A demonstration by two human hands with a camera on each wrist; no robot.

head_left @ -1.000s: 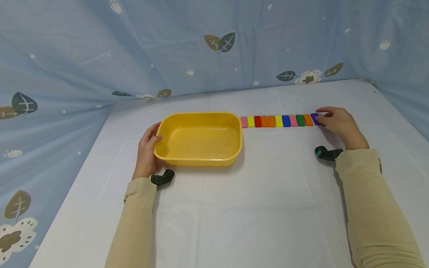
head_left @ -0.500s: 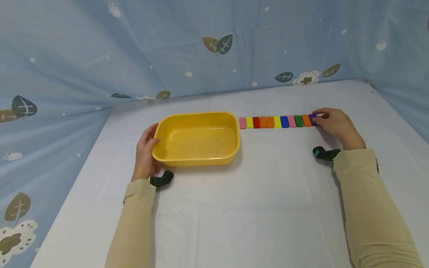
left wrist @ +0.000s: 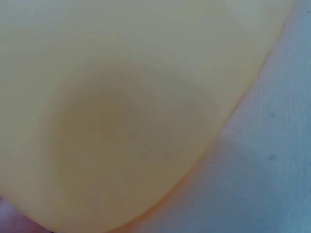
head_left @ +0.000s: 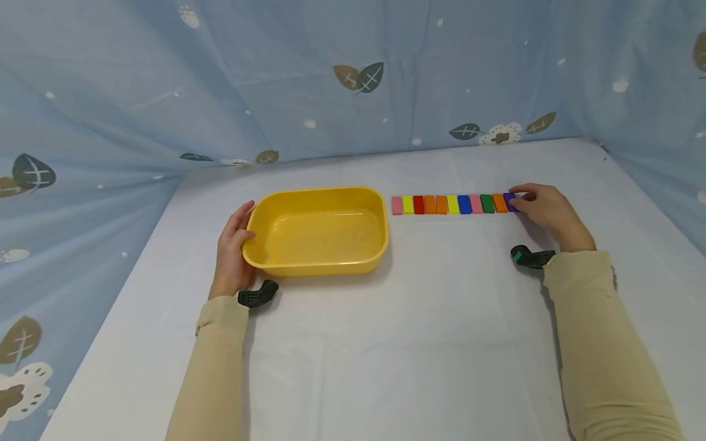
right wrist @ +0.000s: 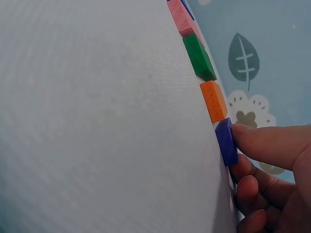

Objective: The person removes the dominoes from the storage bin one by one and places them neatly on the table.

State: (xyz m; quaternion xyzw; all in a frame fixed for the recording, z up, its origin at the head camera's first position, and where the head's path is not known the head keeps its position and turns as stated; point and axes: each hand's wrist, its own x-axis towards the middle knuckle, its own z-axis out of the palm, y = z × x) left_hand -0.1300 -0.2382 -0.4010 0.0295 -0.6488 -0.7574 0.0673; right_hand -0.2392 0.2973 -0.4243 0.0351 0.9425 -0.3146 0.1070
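Note:
My left hand (head_left: 228,257) grips the left end of a yellow plastic basin (head_left: 315,270), thumb at its rim and fingers along the outer wall. The basin's wall (left wrist: 146,97) fills most of the left wrist view. At the right end of a row of small coloured blocks, my right hand (head_left: 554,211) pinches a purple block (right wrist: 226,143) between thumb and fingers. Beside it lies an orange block (right wrist: 214,101), then a green one (right wrist: 199,57). The row runs left to a pink block (head_left: 397,206) near the basin's right side. Nothing lies inside the basin.
A white cloth (head_left: 413,343) covers the table. Behind it hangs a blue curtain (head_left: 265,73) printed with leaves and flowers. Dark wrist devices sit by the left cuff (head_left: 258,295) and the right cuff (head_left: 531,257).
The basin and left hand have shifted slightly left, opening a narrow gap to the pink block. The right hand has brought the purple block closer against the orange one. The head view has moved a little.

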